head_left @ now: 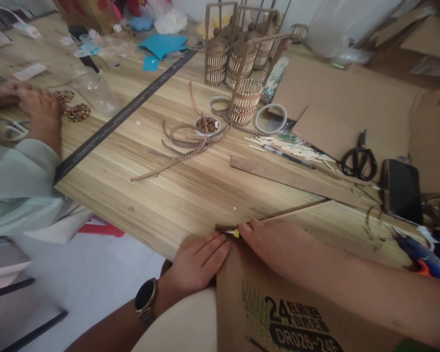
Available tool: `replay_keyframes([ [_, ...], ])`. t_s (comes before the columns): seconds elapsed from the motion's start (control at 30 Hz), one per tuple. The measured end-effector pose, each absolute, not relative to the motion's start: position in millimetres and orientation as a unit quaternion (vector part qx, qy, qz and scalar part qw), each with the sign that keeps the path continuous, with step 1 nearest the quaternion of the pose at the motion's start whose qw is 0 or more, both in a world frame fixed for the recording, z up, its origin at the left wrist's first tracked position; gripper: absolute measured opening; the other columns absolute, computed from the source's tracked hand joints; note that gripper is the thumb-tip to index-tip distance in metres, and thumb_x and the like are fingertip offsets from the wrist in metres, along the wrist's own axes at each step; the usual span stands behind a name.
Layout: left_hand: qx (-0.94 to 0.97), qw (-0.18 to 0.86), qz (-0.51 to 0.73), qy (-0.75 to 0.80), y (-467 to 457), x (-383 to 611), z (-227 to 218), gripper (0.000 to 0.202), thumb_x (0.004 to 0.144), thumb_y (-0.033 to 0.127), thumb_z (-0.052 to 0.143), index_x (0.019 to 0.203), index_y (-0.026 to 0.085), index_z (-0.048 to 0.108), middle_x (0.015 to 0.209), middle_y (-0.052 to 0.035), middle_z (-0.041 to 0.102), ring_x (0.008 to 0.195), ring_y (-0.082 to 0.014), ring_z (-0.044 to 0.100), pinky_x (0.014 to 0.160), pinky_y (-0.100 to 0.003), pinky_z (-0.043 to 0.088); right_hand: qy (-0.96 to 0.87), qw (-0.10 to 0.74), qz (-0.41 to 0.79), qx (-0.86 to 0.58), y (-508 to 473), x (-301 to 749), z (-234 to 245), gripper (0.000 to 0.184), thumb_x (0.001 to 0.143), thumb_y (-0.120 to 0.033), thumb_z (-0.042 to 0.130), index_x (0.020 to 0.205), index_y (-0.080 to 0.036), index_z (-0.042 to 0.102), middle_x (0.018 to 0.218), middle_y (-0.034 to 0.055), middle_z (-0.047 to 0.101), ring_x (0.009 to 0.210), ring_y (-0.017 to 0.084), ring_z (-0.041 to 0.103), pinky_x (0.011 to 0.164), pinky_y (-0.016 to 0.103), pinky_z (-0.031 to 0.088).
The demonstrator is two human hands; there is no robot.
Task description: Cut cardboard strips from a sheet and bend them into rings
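Observation:
My left hand (201, 259) lies with fingers stretched flat at the table's front edge, its fingertips by the corner of a printed brown cardboard sheet (234, 293). My right hand (266, 239) is closed round a utility knife (236, 233), of which only a yellow end and a thin metal blade show. The blade points left, close to my left fingertips, at the end of a narrow cardboard strip (297, 211). That strip runs to the upper right along the sheet's far edge. My right palm and forearm hide part of the sheet and the knife's handle.
Beyond lie a flat cardboard strip (264, 168), loose corrugated strips (190, 151), a small bowl of brown beads (207, 125), tape (271, 119) and small stick-clad baskets (244, 105). Black scissors (359, 161), a phone (402, 190) and a blue glue gun (425, 254) lie right. Another person's hands (40, 107) work left.

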State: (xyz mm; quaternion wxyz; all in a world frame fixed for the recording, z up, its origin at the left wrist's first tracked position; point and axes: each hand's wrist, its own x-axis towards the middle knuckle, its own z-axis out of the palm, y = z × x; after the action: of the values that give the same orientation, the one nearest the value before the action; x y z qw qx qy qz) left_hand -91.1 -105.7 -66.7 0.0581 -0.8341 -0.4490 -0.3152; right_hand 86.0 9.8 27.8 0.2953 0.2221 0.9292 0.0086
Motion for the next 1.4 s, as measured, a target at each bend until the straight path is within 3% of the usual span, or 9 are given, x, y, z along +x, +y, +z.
replay_keyframes([
  [0.27, -0.830, 0.053, -0.311, -0.461, -105.3, -91.8, -68.3, 0.029, 0.103, 0.012, 0.038, 0.122, 0.006, 0.060, 0.107, -0.0136, 0.077, 0.105, -0.0206, 0.071, 0.091, -0.032, 0.061, 0.953, 0.228, 0.012, 0.199, 13.6, 96.0, 18.5, 0.025, 0.081, 0.001, 0.050, 0.090, -0.020, 0.061, 0.073, 0.0063, 0.070, 0.059, 0.026, 0.070, 0.045, 0.029, 0.032],
  [0.5, -0.832, 0.046, -0.305, -0.460, -105.1, -92.2, -66.1, 0.028, 0.102, 0.010, 0.040, 0.122, 0.005, 0.059, 0.108, -0.0141, 0.076, 0.107, -0.0202, 0.070, 0.095, -0.032, 0.059, 0.949, 0.244, 0.007, 0.202, 14.8, 97.6, 17.6, 0.026, 0.080, 0.000, 0.050, 0.091, -0.021, 0.061, 0.074, 0.0060, 0.070, 0.059, 0.026, 0.069, 0.046, 0.030, 0.033],
  [0.7, -0.827, 0.050, -0.310, -0.466, -104.5, -91.0, -67.6, 0.028, 0.103, 0.011, 0.036, 0.119, 0.006, 0.060, 0.105, -0.0136, 0.076, 0.102, -0.0199, 0.072, 0.090, -0.032, 0.061, 0.934, 0.288, 0.013, 0.210, 13.6, 86.9, 27.8, 0.031, 0.083, 0.002, 0.045, 0.095, -0.020, 0.064, 0.075, 0.0076, 0.072, 0.061, 0.025, 0.071, 0.046, 0.029, 0.033],
  [0.9, -0.828, 0.041, -0.298, -0.472, -104.9, -90.2, -70.9, 0.033, 0.104, 0.014, 0.036, 0.130, 0.009, 0.055, 0.104, -0.0119, 0.077, 0.102, -0.0198, 0.071, 0.088, -0.032, 0.061, 0.933, 0.294, 0.009, 0.206, 14.2, 85.2, 29.8, 0.031, 0.081, 0.002, 0.049, 0.096, -0.019, 0.065, 0.076, 0.0103, 0.073, 0.063, 0.028, 0.072, 0.046, 0.030, 0.035],
  [1.0, -0.824, 0.054, -0.296, -0.480, -105.2, -90.3, -70.6, 0.029, 0.104, 0.014, 0.037, 0.121, 0.009, 0.060, 0.104, -0.0101, 0.077, 0.099, -0.0189, 0.072, 0.087, -0.030, 0.060, 0.932, 0.298, 0.022, 0.208, 13.6, 88.2, 28.3, 0.031, 0.081, 0.002, 0.049, 0.096, -0.020, 0.065, 0.075, 0.0091, 0.073, 0.060, 0.027, 0.071, 0.045, 0.030, 0.035],
  [1.23, -0.831, 0.038, -0.273, -0.483, -107.9, -91.0, -74.6, 0.035, 0.103, 0.014, 0.036, 0.132, 0.011, 0.056, 0.107, -0.0104, 0.076, 0.103, -0.0189, 0.069, 0.091, -0.030, 0.058, 0.915, 0.323, 0.002, 0.239, 14.0, 94.0, 27.7, 0.036, 0.077, 0.005, 0.054, 0.102, -0.020, 0.063, 0.079, 0.0073, 0.074, 0.060, 0.021, 0.071, 0.042, 0.024, 0.029],
  [1.4, -0.828, 0.036, -0.273, -0.489, -107.7, -91.1, -71.4, 0.032, 0.105, 0.016, 0.035, 0.121, 0.010, 0.062, 0.109, -0.0103, 0.076, 0.106, -0.0173, 0.069, 0.094, -0.027, 0.056, 0.894, 0.356, -0.029, 0.271, 25.0, 134.9, 21.0, 0.039, 0.070, 0.007, 0.052, 0.096, -0.021, 0.061, 0.073, 0.0018, 0.069, 0.056, 0.022, 0.070, 0.041, 0.028, 0.022],
])
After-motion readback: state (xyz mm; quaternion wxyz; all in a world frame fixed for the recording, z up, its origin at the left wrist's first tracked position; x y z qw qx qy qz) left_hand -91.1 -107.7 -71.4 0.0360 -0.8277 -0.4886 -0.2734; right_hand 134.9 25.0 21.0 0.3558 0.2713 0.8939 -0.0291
